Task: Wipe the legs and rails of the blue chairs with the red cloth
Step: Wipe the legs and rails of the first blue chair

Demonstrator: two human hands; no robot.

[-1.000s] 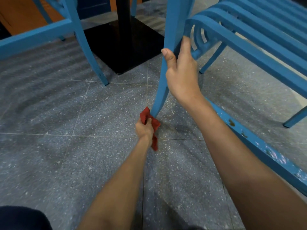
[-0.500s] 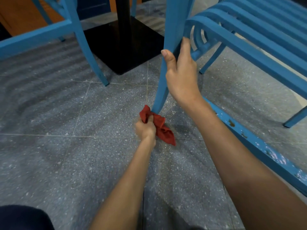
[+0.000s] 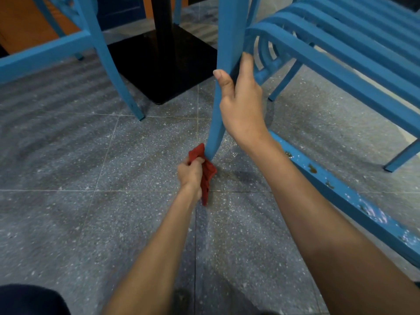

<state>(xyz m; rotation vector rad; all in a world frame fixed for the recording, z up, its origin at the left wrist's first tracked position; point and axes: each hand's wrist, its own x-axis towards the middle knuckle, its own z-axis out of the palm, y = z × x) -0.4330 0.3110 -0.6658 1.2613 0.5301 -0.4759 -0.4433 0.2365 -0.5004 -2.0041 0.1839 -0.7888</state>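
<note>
The cloth (image 3: 208,176) is swinging back in; our left hand (image 3: 190,172) is gripping it at the bottom of the chair leg (image 3: 223,64), right hand (image 3: 241,105) clutching higher up, steadying it.

Left arm runs from bottom centre up to mid-frame, nearly straight. Left hand (image 3: 190,172) is fisted, fingers curled round the red cloth (image 3: 208,176). Right forearm comes in from lower right, diagonal toward upper centre. Right hand (image 3: 241,103) grips the chair leg (image 3: 227,37), thumb up its left edge, index finger up its right side.
</note>
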